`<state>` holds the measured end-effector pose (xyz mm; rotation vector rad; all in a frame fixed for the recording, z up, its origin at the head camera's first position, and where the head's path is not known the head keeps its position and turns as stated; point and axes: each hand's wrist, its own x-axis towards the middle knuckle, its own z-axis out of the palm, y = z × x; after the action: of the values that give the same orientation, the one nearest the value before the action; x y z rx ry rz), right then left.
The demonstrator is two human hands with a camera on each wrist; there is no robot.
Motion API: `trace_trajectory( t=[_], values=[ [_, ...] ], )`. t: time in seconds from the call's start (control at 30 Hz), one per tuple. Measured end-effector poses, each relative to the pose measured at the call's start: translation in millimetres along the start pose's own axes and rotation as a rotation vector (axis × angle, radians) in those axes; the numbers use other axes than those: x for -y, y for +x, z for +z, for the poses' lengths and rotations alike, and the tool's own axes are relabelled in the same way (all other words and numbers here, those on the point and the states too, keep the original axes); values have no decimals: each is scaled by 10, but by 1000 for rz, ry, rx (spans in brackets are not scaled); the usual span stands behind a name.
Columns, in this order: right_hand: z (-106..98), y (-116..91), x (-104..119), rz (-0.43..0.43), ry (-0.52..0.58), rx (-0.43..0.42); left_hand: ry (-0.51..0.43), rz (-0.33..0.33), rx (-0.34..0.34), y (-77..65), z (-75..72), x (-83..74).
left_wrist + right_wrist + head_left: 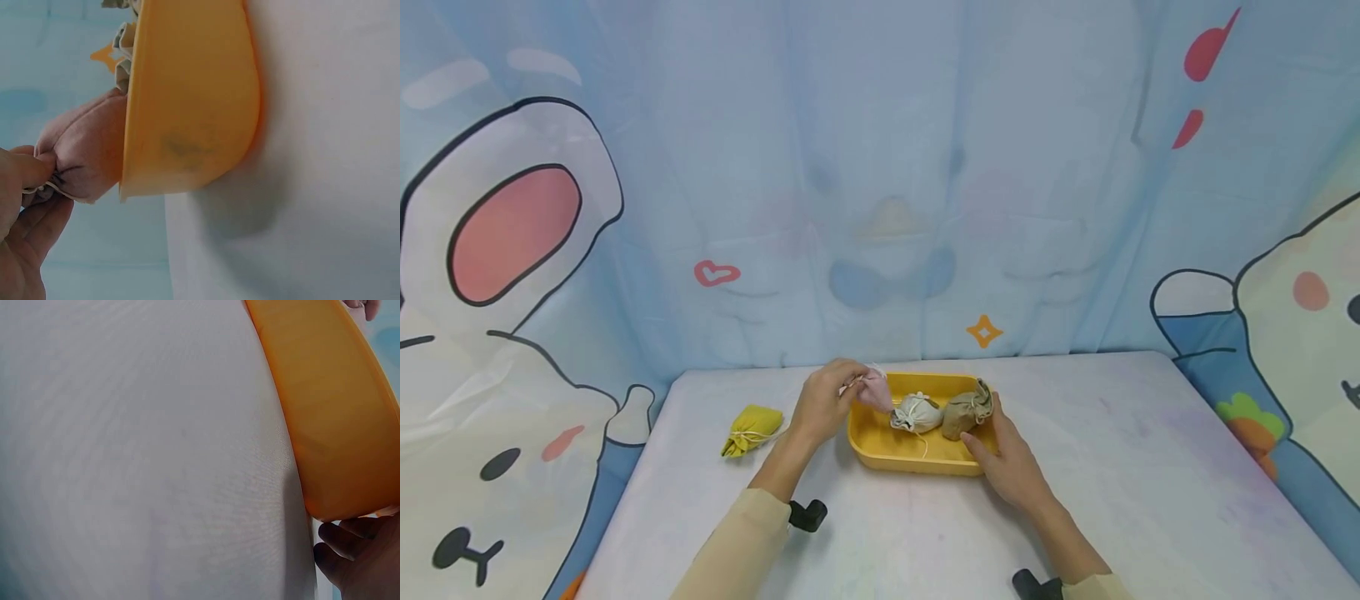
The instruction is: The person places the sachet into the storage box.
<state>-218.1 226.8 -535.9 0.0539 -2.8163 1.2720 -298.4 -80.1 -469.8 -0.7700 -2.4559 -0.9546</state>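
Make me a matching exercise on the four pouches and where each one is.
1. Pink pouch
2. Yellow pouch
3. Brown pouch
4. White pouch

A. In the yellow tray, next to the right hand
B. On the table, outside the tray
C. Around the middle of the tray
D. Pinched by the left hand

Pairs: 1-D, 2-B, 3-A, 4-C

backdrop (880, 125): pale blue sheet, hung in loose folds along the far side
left print (520, 417): large white rabbit, pink inner ear showed
right print (1285, 317): pale animal in blue, orange carrot (1251, 435) sat near its front
far middle: red heart (722, 277), orange star (976, 332) were printed
table (1112, 467): white top, faint purplish patches showed right
light: looked soft
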Motion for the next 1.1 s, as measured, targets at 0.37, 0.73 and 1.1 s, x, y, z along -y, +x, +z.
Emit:
trace_trajectory(
  t=[0.37,0.73,1.1],
  values=[
    [5,-6,0,8,3,2,34,-29,146,61,77,41],
    [12,5,-14,10,-15,-1,30,-51,185,51,199,57],
    [12,10,-11,15,-11,1,86,-74,182,72,303,48]
  ],
)
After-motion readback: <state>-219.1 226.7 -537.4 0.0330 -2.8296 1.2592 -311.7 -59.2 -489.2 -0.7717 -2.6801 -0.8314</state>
